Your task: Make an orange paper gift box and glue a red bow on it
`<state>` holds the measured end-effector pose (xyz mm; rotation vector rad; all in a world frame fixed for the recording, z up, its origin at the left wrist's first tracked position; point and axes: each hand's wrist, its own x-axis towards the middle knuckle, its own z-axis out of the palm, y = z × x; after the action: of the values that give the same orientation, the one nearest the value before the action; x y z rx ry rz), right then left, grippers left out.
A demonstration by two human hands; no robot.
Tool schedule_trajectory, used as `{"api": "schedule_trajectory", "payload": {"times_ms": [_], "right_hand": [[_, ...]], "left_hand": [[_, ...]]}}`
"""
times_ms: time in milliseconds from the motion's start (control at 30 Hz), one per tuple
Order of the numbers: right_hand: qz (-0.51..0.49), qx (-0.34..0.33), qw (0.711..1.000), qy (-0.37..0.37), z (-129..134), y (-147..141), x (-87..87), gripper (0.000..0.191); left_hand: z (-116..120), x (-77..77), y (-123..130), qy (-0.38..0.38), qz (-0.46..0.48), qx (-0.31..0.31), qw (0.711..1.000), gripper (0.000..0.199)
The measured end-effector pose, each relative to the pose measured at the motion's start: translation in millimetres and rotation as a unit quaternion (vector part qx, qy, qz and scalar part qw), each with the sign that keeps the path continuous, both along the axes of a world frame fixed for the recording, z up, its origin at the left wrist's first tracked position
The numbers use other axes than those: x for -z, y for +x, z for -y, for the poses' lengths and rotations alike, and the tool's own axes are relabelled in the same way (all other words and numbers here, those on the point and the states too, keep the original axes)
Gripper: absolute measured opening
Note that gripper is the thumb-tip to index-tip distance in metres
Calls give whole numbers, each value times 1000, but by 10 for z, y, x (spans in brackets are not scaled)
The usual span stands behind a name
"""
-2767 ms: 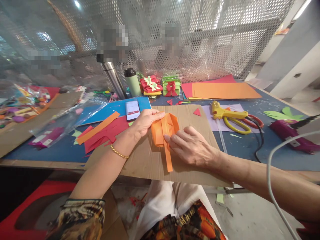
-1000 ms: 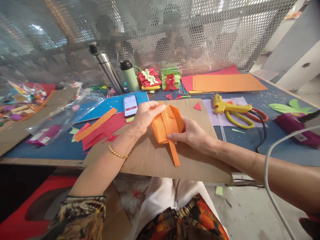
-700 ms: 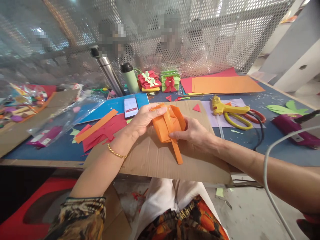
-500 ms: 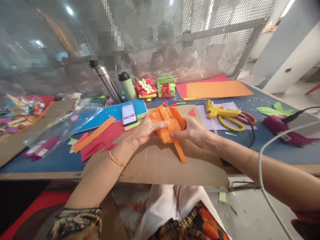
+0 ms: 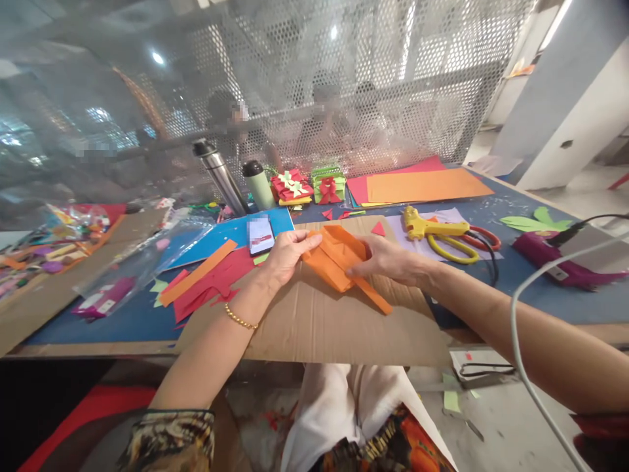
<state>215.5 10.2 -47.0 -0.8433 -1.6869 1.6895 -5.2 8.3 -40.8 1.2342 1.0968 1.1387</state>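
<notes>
Perforated screening rose behind the blue table, where cardboard lay. The folded orange paper had just turned, its strip's loose end swinging further right: a re-angling, I judged. It sat between my left grip, clamped on its upper-left edge, and my right grip, pinching its right side.

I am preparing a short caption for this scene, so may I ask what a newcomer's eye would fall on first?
Probably the folded bright orange paper piece at the centre, held between the left hand and the right hand above a brown cardboard sheet. Next might come the yellow glue gun to the right, then the folded green paper piece with its red bow farther back.
</notes>
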Motion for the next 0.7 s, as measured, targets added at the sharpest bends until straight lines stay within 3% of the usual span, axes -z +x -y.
{"api": "schedule_trajectory", "payload": {"times_ms": [267,433,700], "right_hand": [[12,-2,1000,9,-44,31,11,43],[-8,11,1000,-2,-69,17,44,50],[-5,20,1000,3,-103,25,79,46]], "left_hand": [[-30,2,-30,-5,-4,2,1000,35],[-53,37,-6,15,11,-28,999,38],[-55,64,19,58,35,-49,996,45]]}}
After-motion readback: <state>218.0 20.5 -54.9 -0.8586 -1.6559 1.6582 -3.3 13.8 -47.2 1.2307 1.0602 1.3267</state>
